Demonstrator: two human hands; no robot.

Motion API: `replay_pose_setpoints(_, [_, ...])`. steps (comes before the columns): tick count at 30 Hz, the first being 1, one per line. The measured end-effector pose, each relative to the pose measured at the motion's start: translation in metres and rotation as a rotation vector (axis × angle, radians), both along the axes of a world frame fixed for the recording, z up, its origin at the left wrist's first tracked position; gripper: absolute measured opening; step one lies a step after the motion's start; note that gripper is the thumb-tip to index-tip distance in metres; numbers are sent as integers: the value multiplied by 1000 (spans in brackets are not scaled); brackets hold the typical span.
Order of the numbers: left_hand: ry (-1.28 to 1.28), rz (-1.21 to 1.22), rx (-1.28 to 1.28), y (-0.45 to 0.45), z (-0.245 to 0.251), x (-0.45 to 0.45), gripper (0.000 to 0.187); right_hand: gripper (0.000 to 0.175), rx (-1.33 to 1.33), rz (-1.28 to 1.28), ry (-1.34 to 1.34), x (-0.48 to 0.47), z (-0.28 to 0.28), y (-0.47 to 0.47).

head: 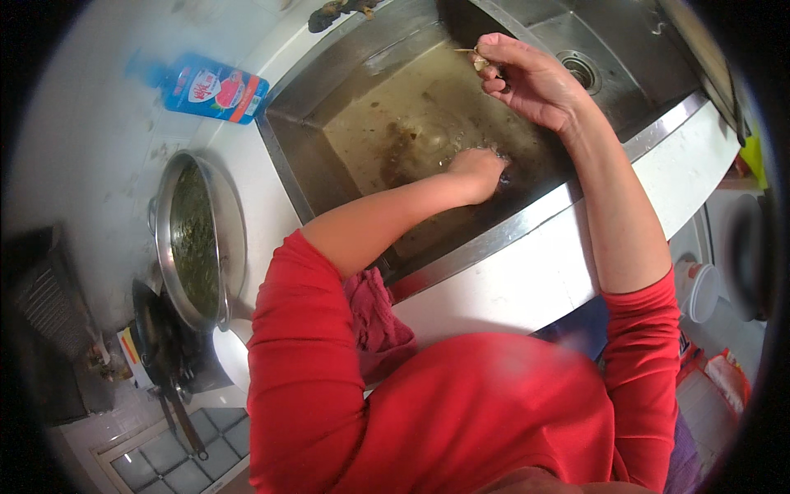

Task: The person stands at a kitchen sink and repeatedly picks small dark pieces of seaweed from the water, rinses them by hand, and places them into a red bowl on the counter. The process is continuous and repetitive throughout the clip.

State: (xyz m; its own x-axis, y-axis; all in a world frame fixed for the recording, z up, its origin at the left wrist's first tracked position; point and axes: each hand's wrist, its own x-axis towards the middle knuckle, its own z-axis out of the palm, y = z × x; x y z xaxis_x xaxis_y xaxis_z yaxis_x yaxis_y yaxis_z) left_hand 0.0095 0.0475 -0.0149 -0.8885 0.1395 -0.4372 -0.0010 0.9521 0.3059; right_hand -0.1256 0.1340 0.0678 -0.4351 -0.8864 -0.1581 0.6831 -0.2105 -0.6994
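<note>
My left hand point(478, 175) reaches into cloudy brown water in the left basin of a stainless steel sink point(494, 238). Its fingers are under or at the murky surface, so what they touch is hidden. Above the basin's right part, near the divider, my right hand point(531, 77) is raised with fingers curled. Between its thumb and fingers it pinches a small pale yellowish piece point(480, 62), too small to identify, and a thin stick-like bit points left from the fingertips. Dark specks and brown sediment show in the water around my left hand.
A blue dish soap bottle point(213, 89) stands at the basin's left corner. Left of the sink sits a metal pot point(237, 228) holding dark green leafy matter. A dark red cloth point(373, 315) hangs at the counter's front edge. The second basin has a drain point(579, 71).
</note>
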Motion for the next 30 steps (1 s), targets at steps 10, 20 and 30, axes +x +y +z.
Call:
replay_pose_setpoints(10, [-222, 59, 121, -3, -24, 8, 24, 13, -57, 21, -34, 2, 6, 0])
replay_pose_setpoints(20, [-352, 457, 385, -4, -16, 32, 28, 16, -32, 19, -28, 4, 10, 0])
replay_pose_setpoints(30, [-451, 558, 1165, -44, 15, 31, 15, 15, -15, 2, 8, 4, 7, 0])
